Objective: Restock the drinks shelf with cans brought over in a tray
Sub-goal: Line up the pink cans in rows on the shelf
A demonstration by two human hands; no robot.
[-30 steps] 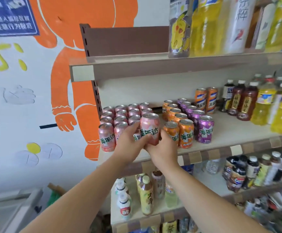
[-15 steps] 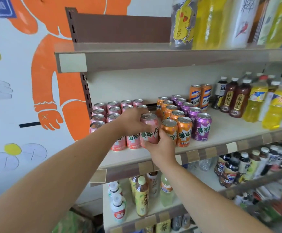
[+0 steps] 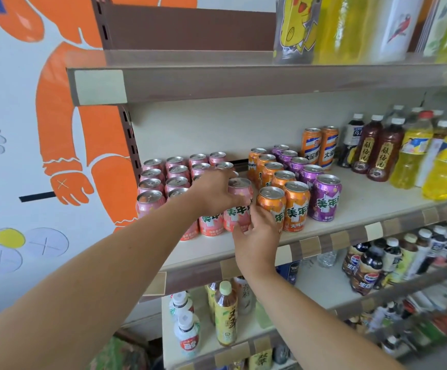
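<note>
Pink can (image 3: pixel 241 213): upright at the front of the drinks shelf (image 3: pixel 371 198). It heads the rightmost pink column, between a pink neighbour (image 3: pixel 211 222) and the front orange can (image 3: pixel 271 206).
Contact with shelf: the base looks down on the board or very nearly so, but the right hand hides the bottom rim, so I cannot tell for certain.
Risk, tipping: the can is close to the shelf lip (image 3: pixel 323 243). If it is let go while slightly tilted or not fully seated, it could rock forward and fall to the lower shelves.
Risk, knock-on: the gap on each side is tight. A sideways drag of the wrist on the way out could nudge the front orange can into the purple can (image 3: pixel 326 198), or push the pink neighbour out of line.
Risk, facing: a twist on release would turn the label away from the front.
Left hand (image 3: pixel 214 193): reaches in from above. Its fingers are curled closely over the rim and upper side of the pink can, gripping it.
Right hand (image 3: pixel 257 236): comes from below. Its fingers are bent, narrowly spread, and wrapped against the lower front of the pink can. The thumb rises beside the front orange can, but whether it touches that can is unclear.
Tray: not in view.
</note>
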